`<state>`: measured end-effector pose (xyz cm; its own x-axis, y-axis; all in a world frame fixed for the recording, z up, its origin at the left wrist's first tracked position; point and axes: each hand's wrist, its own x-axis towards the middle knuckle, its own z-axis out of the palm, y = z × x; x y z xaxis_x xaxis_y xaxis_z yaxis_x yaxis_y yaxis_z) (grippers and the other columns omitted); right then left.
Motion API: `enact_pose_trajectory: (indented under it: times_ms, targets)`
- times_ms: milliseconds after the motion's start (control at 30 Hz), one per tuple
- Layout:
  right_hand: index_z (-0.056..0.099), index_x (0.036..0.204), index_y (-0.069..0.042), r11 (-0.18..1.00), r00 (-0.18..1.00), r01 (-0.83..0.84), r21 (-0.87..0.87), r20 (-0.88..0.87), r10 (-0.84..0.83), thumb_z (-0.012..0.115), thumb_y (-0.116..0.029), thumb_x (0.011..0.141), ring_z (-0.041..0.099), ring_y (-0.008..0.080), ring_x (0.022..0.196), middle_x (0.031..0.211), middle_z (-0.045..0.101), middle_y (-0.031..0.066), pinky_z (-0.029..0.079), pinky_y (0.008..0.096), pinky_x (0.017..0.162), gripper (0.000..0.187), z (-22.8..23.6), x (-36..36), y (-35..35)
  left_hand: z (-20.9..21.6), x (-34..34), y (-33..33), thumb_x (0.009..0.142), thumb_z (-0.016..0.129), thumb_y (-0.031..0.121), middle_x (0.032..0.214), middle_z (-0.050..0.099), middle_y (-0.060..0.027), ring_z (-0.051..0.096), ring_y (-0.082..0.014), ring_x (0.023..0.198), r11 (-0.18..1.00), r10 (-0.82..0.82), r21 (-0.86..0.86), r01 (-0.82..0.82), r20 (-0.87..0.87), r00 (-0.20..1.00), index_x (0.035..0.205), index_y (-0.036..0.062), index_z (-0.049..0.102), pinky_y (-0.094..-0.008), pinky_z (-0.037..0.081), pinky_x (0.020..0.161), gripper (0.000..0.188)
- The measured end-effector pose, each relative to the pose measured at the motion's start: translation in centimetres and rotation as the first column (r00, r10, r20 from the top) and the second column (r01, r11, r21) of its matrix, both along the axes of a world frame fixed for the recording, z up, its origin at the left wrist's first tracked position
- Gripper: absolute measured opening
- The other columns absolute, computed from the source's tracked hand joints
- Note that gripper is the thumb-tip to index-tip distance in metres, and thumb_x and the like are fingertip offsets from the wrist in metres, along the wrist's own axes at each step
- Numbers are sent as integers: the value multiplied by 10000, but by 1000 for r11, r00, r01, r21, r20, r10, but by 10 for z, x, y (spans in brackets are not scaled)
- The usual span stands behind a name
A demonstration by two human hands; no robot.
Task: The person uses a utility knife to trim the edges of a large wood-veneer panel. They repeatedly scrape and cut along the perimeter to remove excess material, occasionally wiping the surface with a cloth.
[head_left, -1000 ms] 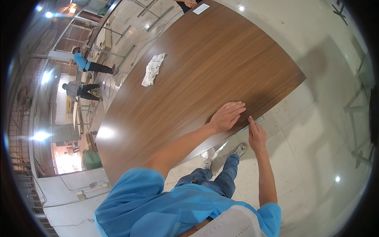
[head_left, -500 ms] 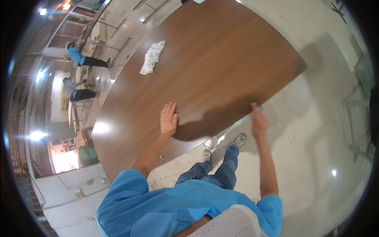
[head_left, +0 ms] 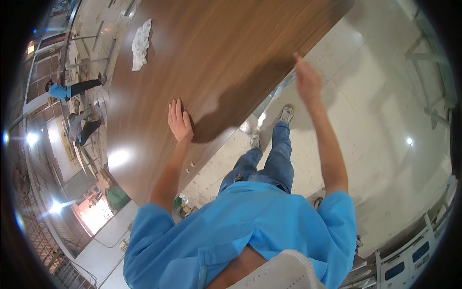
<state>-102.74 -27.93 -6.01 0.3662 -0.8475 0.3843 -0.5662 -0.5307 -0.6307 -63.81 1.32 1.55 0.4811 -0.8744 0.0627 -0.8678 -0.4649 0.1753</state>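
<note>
A large brown wood-grain panel (head_left: pixel 231 53) stretches out before me, its near edge slanting up to the right. My left hand (head_left: pixel 180 121) rests flat on its top near that edge, fingers extended, holding nothing. At the near edge, farther right, is my right hand (head_left: pixel 308 82). One digit reaches the panel's edge and the other fingers look curled at the rim, partly hidden. A crumpled white patterned cloth (head_left: pixel 141 45) lies on the panel beyond my left hand. Two small round spots (head_left: pixel 190 166) show by the near edge, close to my left forearm.
Pale tiled floor (head_left: pixel 365 120) lies to my right, with metal frames (head_left: pixel 428 58) beyond. A clear plastic-looking bundle (head_left: pixel 247 126) is by my shoes, under the panel's edge. Two people (head_left: pixel 60 90) work at the far left. White-framed items (head_left: pixel 409 260) stand at the lower right.
The whole view has turned and shifted, so the panel and cloth sit farther up and left. My left hand stays flat on the panel; my right hand seems slightly farther along the edge.
</note>
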Motion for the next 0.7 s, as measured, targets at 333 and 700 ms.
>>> enact_pose_trajectory:
  times_ms: [333,700]
  targets:
    - [637,1392,-93,988,993,-29,-150,109,45,612,-149,1025,703,378,827,938,706,164,572,477,656,372,12,42,104,-1,1,0,1107,432,327,1670,425,-126,333,-361,1565,997,-28,-70,28,1,1000,1610,135,461,-520,241,1273,539]
    - [608,1456,-89,983,985,-168,80,-22,170,600,-59,947,687,325,844,947,683,117,559,454,708,510,23,90,243,9,38,115,1091,490,267,1636,478,-119,380,-360,1541,979,-198,-70,192,-90,976,1567,119,521,-495,290,1262,499]
